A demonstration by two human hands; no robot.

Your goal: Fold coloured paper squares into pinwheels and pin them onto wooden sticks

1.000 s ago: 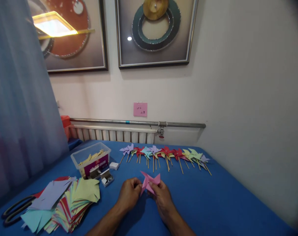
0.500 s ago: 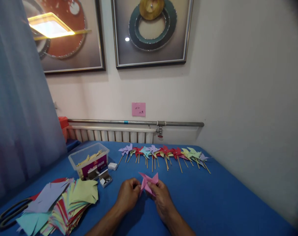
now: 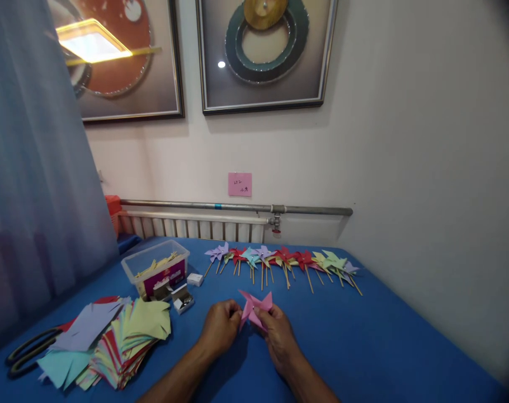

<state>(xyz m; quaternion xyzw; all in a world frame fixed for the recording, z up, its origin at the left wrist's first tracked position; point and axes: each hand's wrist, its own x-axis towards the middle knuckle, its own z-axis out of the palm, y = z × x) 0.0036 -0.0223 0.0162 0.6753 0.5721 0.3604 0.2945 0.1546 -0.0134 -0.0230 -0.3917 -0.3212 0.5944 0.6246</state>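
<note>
A pink paper pinwheel with folded blades is held up above the blue tabletop, a small pin head at its centre. My right hand grips it from the right, thumb pressed on the front near the middle. On the other side, my left hand is closed, its fingertips pinching at the left blade; whatever lies behind the paper is hidden. Past my hands lies a row of finished pinwheels on wooden sticks, in red, purple, green, yellow and light blue.
A stack of cut coloured paper lies at left, with dark-handled scissors partly beneath it. Behind it stand a clear plastic box of wooden sticks, an open small box of pins and a white box. A wall borders the right.
The view has shifted slightly, so everything sits a little farther right and higher. Both hands keep hold of the pink pinwheel in nearly the same pose.
</note>
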